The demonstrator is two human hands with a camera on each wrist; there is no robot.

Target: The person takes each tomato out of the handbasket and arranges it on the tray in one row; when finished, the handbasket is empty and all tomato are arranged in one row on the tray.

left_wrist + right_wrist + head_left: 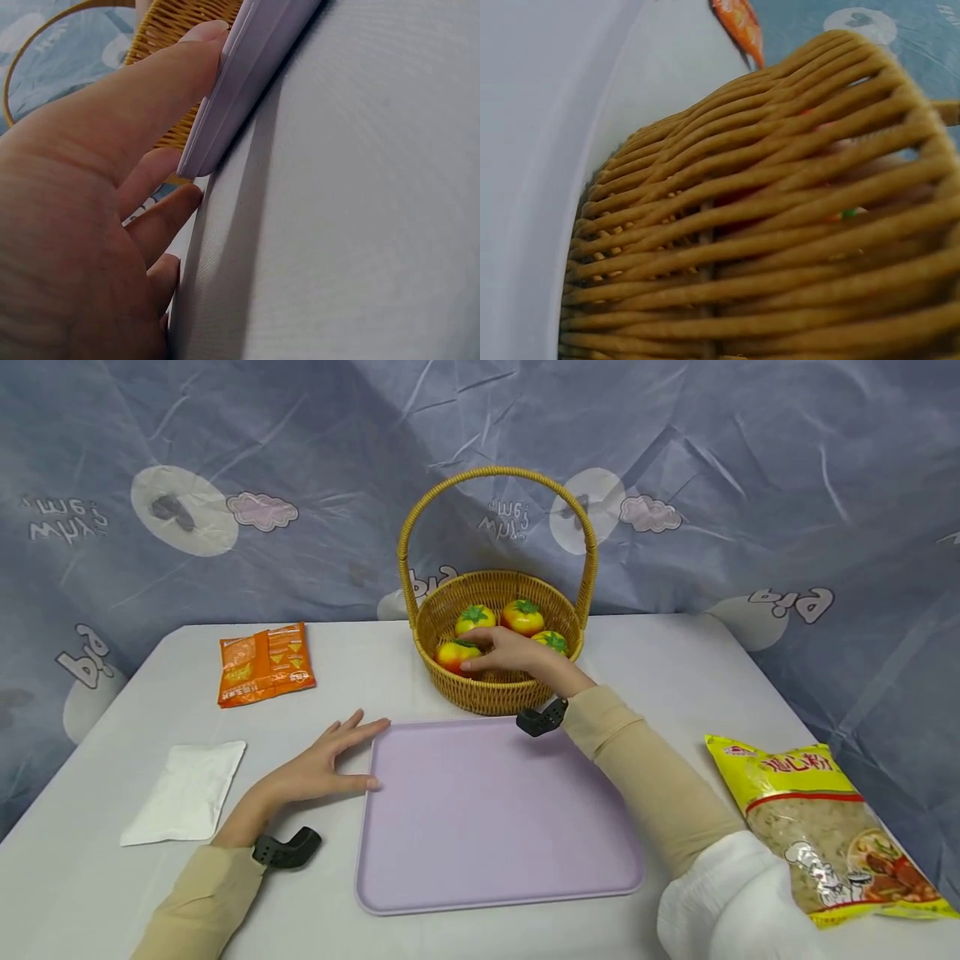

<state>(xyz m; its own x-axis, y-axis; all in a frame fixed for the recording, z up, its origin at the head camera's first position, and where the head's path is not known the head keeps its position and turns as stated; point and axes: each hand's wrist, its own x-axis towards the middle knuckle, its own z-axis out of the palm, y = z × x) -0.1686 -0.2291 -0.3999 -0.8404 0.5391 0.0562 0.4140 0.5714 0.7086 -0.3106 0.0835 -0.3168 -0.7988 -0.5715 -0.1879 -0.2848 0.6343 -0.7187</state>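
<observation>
A wicker basket (491,697) with a tall arched handle stands at the back of the table, holding several yellow-red tomatoes with green leafy tops. My right hand (513,652) reaches over its front rim and grips the front-left tomato (452,657) between thumb and fingers. The basket's weave (780,210) hides most of that hand in the right wrist view. At the left edge of a flat lilac tray (498,818), my left hand (322,767) has its fingers spread, thumb and forefinger at the rim. The left wrist view shows the thumb against the tray's side (247,82).
An orange snack packet (266,666) lies at the back left, with a white packet (187,793) in front of it. On the right is a large yellow-and-clear food bag (825,827). A grey-blue patterned cloth (300,468) hangs behind the table.
</observation>
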